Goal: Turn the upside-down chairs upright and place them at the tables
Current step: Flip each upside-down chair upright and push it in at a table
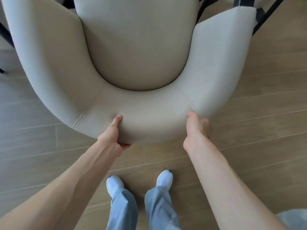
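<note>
Looking straight down from head height, the view is filled by a cream upholstered chair [137, 103] standing upright on a wood-plank floor [259, 113]. Its round seat cushion [137, 52] faces up, wrapped on three sides by a curved, padded backrest whose two arms sweep away toward the top of the view.

Both hands grip the near edge of the backrest, at the middle of its curve. The left hand [113, 135] has its thumb pressed on top of the padding and its fingers [124, 145] curled under the outer rim, closed on the chair. The right hand [196, 128] is clamped on the rim a little to the right, just beside a seam in the fabric, thumb on top and the remaining digits wrapped over the outer edge and mostly hidden.

Bare forearms reach in from the bottom corners. Between them, two white shoes [164, 180] and light blue trouser legs [159, 209] stand on the floor just short of the backrest.

Open floor lies to the right of the chair and behind the person's feet. At the top right, dark metal legs [265, 15] of other furniture cross close to the tip of the chair's right arm; more dark framing shows at the far left edge, near the left arm. Whether a bench stands ahead cannot be told.
</note>
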Demonstrator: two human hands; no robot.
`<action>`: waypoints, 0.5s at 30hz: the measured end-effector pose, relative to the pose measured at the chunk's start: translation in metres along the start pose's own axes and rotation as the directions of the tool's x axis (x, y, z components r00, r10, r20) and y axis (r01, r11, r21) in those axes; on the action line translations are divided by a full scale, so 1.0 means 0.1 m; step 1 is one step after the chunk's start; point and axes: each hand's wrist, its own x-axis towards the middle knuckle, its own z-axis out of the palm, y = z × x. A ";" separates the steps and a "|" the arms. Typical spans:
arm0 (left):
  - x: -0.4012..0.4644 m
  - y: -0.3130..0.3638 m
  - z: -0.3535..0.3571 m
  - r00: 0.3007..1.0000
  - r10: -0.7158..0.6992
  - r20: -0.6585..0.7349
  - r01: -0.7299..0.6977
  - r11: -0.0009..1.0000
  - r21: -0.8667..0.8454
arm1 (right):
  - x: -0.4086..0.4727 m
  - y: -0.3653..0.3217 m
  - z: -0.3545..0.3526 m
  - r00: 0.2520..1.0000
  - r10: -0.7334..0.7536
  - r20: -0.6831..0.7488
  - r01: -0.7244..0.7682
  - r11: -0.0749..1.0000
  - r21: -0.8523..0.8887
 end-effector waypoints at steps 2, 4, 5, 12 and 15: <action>-0.10 0.19 0.07 0.999 -0.024 0.032 0.023 0.999 0.028 | -0.22 -0.26 0.08 0.841 -0.521 -0.143 0.530 0.847 0.029; -0.15 0.35 0.11 0.997 -0.053 0.062 0.050 0.998 0.045 | -0.39 -0.41 0.30 0.496 -0.867 0.055 0.866 0.489 -0.104; -0.17 0.41 0.12 0.996 -0.059 0.074 0.055 0.997 0.053 | -0.42 -0.43 0.44 0.379 -0.889 0.256 0.922 0.342 -0.180; -0.22 0.67 0.04 0.978 0.063 0.197 -0.071 0.997 0.030 | -0.03 -0.37 0.89 0.133 -0.749 0.649 0.850 -0.250 -0.463; -0.24 0.73 -0.05 0.948 0.269 0.172 -0.278 0.960 0.031 | -0.02 -0.60 1.02 0.086 -0.802 0.591 0.868 -0.231 -0.440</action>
